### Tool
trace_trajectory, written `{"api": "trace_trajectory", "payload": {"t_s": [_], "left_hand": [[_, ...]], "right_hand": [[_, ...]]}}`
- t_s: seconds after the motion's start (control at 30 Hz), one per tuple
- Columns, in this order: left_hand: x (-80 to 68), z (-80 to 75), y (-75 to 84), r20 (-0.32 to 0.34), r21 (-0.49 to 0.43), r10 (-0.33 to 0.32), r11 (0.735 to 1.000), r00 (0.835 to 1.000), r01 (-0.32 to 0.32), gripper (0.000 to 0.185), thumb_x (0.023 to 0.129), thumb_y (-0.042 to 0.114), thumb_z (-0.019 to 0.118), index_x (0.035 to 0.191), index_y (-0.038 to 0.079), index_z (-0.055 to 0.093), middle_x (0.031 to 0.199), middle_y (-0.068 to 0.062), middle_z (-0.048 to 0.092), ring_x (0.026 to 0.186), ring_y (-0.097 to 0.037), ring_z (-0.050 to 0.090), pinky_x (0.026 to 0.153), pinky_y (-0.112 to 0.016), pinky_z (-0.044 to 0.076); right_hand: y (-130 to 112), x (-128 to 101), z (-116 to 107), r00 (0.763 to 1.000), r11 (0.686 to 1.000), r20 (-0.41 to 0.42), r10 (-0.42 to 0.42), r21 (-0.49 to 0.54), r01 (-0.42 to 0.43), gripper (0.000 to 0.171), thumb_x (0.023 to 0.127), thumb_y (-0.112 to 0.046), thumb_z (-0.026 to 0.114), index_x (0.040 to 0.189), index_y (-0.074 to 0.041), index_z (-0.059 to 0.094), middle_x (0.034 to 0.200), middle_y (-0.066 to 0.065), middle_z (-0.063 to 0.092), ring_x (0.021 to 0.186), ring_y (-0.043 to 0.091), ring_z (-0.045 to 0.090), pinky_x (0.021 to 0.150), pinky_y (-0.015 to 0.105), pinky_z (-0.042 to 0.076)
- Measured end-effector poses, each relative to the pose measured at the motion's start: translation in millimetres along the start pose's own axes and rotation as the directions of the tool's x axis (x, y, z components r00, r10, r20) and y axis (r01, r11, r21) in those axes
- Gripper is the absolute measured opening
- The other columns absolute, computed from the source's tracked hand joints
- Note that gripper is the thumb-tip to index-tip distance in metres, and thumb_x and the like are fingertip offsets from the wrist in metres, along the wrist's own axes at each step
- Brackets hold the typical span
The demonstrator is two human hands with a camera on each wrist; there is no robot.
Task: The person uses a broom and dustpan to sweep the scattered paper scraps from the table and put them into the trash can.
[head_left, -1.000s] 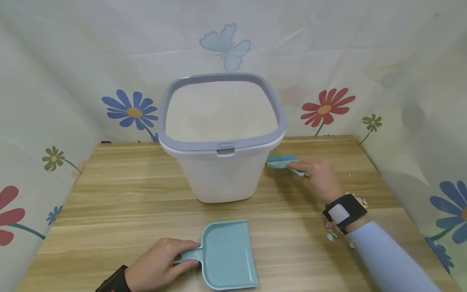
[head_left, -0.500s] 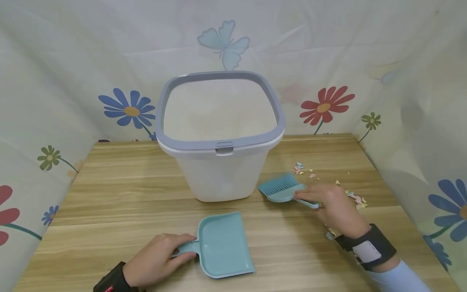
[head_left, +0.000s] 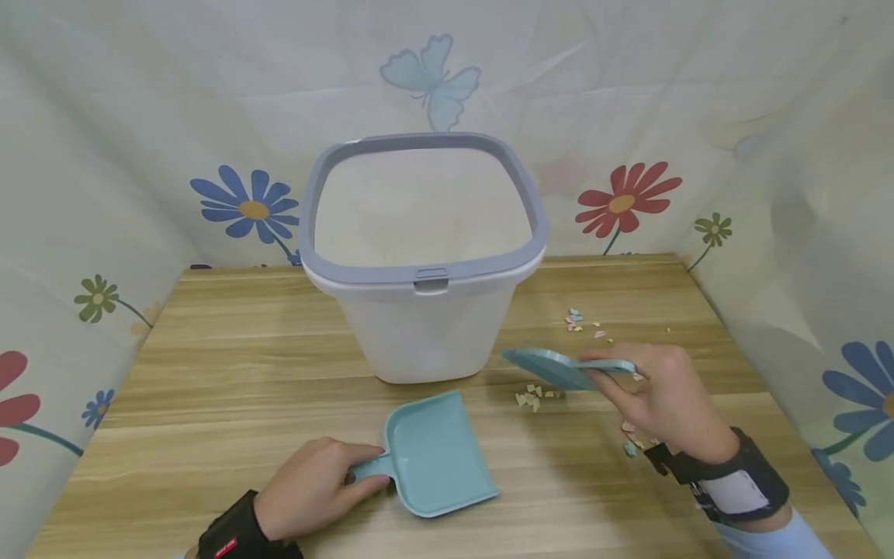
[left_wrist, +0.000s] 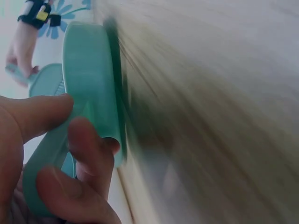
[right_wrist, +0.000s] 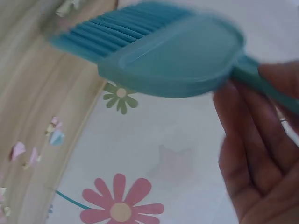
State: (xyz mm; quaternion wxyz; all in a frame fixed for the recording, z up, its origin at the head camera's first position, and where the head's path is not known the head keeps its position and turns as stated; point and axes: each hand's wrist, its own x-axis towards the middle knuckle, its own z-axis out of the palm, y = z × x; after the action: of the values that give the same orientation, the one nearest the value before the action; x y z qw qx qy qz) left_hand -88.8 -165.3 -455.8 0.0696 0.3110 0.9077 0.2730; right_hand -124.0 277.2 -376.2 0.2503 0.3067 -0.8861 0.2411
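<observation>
A light blue dustpan (head_left: 436, 454) lies flat on the wooden table (head_left: 209, 373) in front of the bin. My left hand (head_left: 314, 485) grips its handle (left_wrist: 51, 154); the pan's blade (left_wrist: 91, 79) shows edge-on in the left wrist view. My right hand (head_left: 660, 396) holds a teal brush (head_left: 552, 366) by its handle, lifted just above the table to the right of the bin. The brush head (right_wrist: 173, 53) and its bristles (right_wrist: 107, 32) fill the right wrist view. Small paper scraps (head_left: 534, 397) lie under the brush.
A tall white bin with a grey rim (head_left: 422, 276) stands at the table's middle back. More scraps (head_left: 580, 322) lie at the right behind the brush, and others (head_left: 632, 446) beside my right wrist. Flowered cloth walls (head_left: 628, 198) close in the table on three sides.
My right hand drew the brush from beside the bin toward me, then lifted and tilted it flat; a small heap of scraps now lies beneath it. The dustpan shifted slightly in my left hand.
</observation>
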Motion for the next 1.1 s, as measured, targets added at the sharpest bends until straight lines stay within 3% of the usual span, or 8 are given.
{"api": "trace_trajectory", "payload": {"t_s": [0.17, 0.23, 0.3, 0.47, 0.7, 0.83, 1.1], "left_hand": [[8.9, 3.1, 10.3, 0.012, -0.006, 0.019, 1.0, 1.0, -0.019, 0.023, 0.098, 0.044, 0.071, 0.104, 0.024, 0.08, 0.064, 0.023, 0.044, 0.056, 0.009, 0.038, 0.055, -0.015, 0.037], [12.6, 4.9, 14.0, 0.021, -0.007, 0.022, 1.0, 1.0, -0.022, 0.018, 0.098, 0.041, 0.072, 0.093, 0.025, 0.077, 0.062, 0.022, 0.038, 0.054, 0.009, 0.034, 0.052, -0.014, 0.033], [15.6, 6.7, 17.1, 0.033, -0.009, 0.016, 1.0, 0.999, -0.016, 0.019, 0.097, 0.04, 0.073, 0.084, 0.026, 0.072, 0.061, 0.021, 0.033, 0.053, 0.009, 0.031, 0.049, -0.015, 0.028], [20.4, 10.6, 21.8, 0.055, -0.019, 0.001, 1.0, 0.998, 0.0, 0.029, 0.097, 0.039, 0.073, 0.074, 0.029, 0.059, 0.059, 0.019, 0.029, 0.05, 0.008, 0.027, 0.047, -0.017, 0.022], [23.1, 12.1, 22.5, 0.035, -0.044, 0.003, 0.999, 0.999, -0.002, 0.033, 0.096, 0.036, 0.075, 0.071, 0.028, 0.055, 0.059, 0.019, 0.028, 0.05, 0.008, 0.025, 0.047, -0.017, 0.021], [23.4, 11.5, 22.8, 0.024, -0.036, 0.012, 0.999, 1.0, -0.012, 0.036, 0.095, 0.035, 0.076, 0.069, 0.028, 0.053, 0.059, 0.02, 0.027, 0.05, 0.009, 0.025, 0.047, -0.016, 0.02], [23.0, 12.1, 22.7, -0.004, -0.011, 0.029, 1.0, 1.0, -0.029, 0.041, 0.094, 0.033, 0.077, 0.066, 0.027, 0.048, 0.06, 0.02, 0.025, 0.051, 0.01, 0.022, 0.047, -0.012, 0.016]], "right_hand": [[-3, 11, 2, 0.99, 0.984, -0.111, 0.088, -0.143, -0.104, 0.023, 0.076, -0.001, 0.078, 0.099, -0.001, 0.08, 0.08, 0.008, 0.078, 0.054, 0.008, 0.062, 0.05, 0.015, 0.043], [-3, 13, 6, 0.985, 0.974, -0.131, 0.111, -0.185, -0.134, 0.022, 0.077, -0.001, 0.075, 0.099, 0.0, 0.08, 0.076, 0.009, 0.077, 0.053, 0.01, 0.063, 0.05, 0.017, 0.044], [-2, 14, 12, 0.982, 0.96, -0.141, 0.123, -0.232, -0.154, 0.021, 0.078, -0.002, 0.073, 0.097, 0.001, 0.079, 0.072, 0.008, 0.074, 0.053, 0.011, 0.062, 0.049, 0.021, 0.046], [-5, 15, 27, 0.984, 0.937, -0.114, 0.138, -0.305, -0.167, 0.004, 0.077, -0.003, 0.072, 0.075, -0.001, 0.07, 0.059, 0.006, 0.065, 0.051, 0.011, 0.056, 0.047, 0.028, 0.044], [-27, 19, 45, 0.992, 0.964, -0.086, 0.098, -0.24, -0.116, 0.025, 0.078, -0.004, 0.076, 0.064, -0.011, 0.057, 0.057, 0.001, 0.06, 0.051, 0.006, 0.05, 0.048, 0.022, 0.039], [-41, 20, 53, 0.994, 0.986, -0.084, 0.07, -0.149, -0.082, 0.026, 0.079, -0.003, 0.075, 0.064, -0.014, 0.057, 0.058, -0.001, 0.059, 0.051, 0.005, 0.051, 0.049, 0.019, 0.041], [-65, 22, 63, 0.996, 0.997, -0.067, 0.063, -0.048, -0.066, 0.023, 0.081, -0.004, 0.072, 0.066, -0.016, 0.06, 0.059, -0.005, 0.058, 0.052, 0.003, 0.052, 0.05, 0.015, 0.041]]}}
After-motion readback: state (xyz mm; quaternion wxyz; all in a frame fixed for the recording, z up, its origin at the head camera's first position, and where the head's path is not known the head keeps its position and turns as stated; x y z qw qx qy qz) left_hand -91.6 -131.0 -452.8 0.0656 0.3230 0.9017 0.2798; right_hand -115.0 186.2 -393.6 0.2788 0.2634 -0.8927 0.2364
